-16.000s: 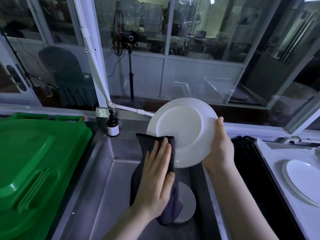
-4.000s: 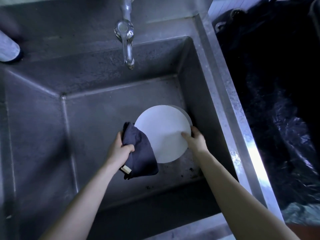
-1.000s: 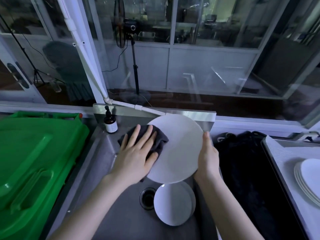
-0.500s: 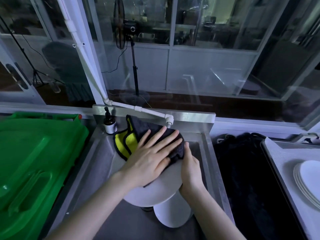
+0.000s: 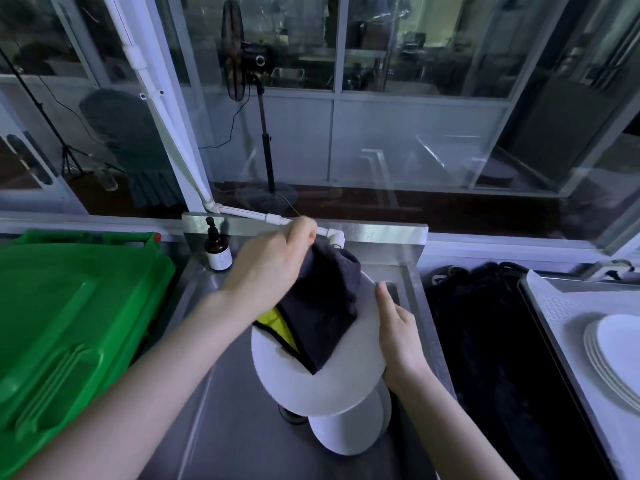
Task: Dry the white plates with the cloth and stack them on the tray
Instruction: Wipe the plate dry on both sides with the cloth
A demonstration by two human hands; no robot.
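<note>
left hand (image 5: 270, 268): is hovering over the far edge of the held plate, with the fingers curled and pinching the top of the cloth
cloth (image 5: 325, 306): dark fabric, hanging from the left hand and lying across the upper half of the held plate; a turned-back fold is showing yellow at its left edge
held plate (image 5: 311, 386): white, being carried above the sink and tilted toward the camera; its near rim is overlapping the lower plate in view
right hand (image 5: 398, 337): is gripping the held plate's right rim with the thumb lying on the upper face; the fingers underneath are hidden
lower plate (image 5: 346, 434): white, lying on the sink floor near the right wall, partly covered in view by the held plate
sink (image 5: 221, 393): steel basin; bare floor is showing from both plates across to the left wall, while the right rim is running just beside the right wrist
tray (image 5: 561, 306): is sitting at the far right, well apart from the sink, with bare surface showing beyond the stacked plates
stacked plates (image 5: 616, 348): white, lying on the tray and cut off by the picture's right edge
black bag (image 5: 491, 341): is filling the gap between the sink's right rim and the tray
green bin lid (image 5: 69, 323): is bordering the sink's left rim
bottle (image 5: 217, 254): is standing upright at the sink's back left corner
white pipe (image 5: 249, 213): is running along the back ledge, passing just behind the left hand
</note>
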